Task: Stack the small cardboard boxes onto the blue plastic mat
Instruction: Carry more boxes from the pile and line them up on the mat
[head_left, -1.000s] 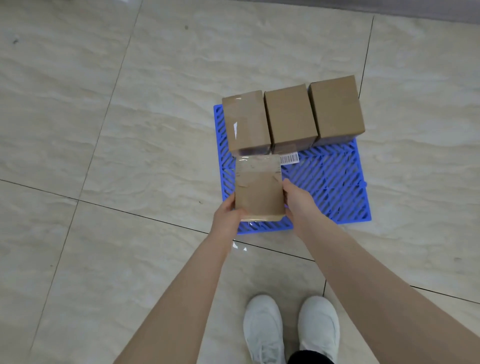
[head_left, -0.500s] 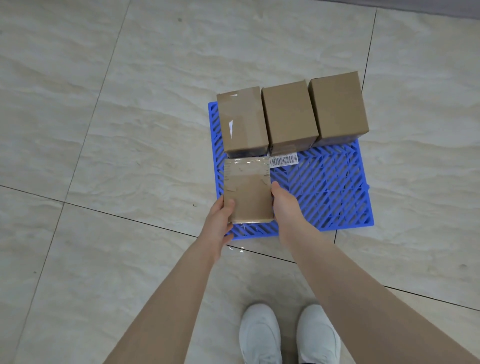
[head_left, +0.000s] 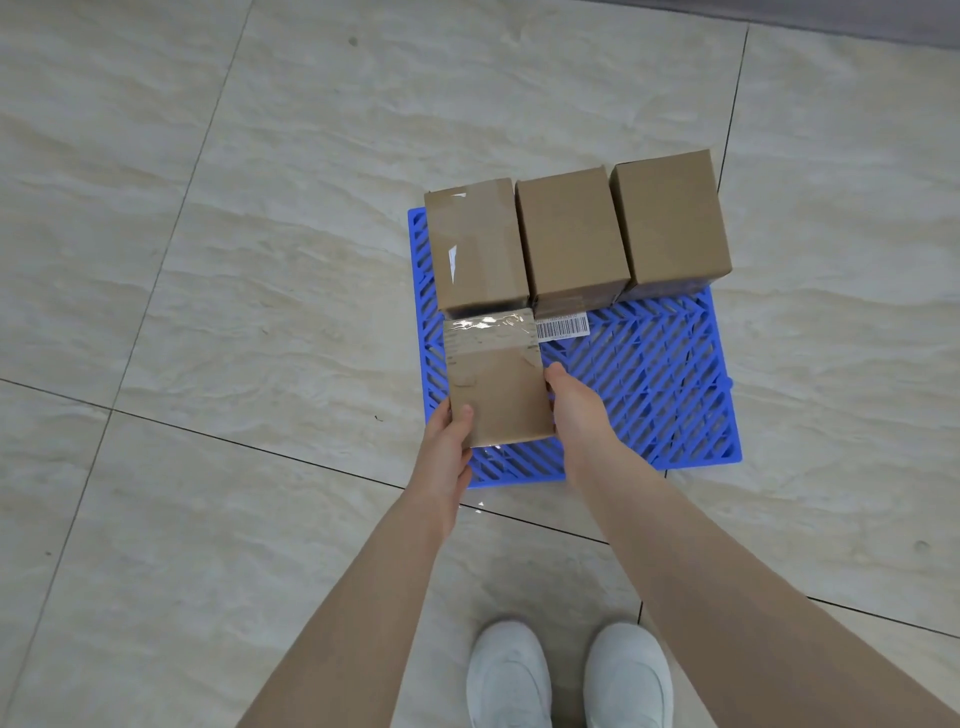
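Three boxes (head_left: 571, 236) stand side by side along the mat's (head_left: 649, 374) 12 o'clock edge; a fourth box (head_left: 496, 379) sits at the mat's 9 o'clock side, directly before the leftmost.

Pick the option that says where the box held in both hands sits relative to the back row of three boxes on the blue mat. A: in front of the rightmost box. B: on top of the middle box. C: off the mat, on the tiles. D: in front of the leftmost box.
D: the held box, gripped by the left hand and right hand, lines up just in front of the leftmost box over the blue mat.
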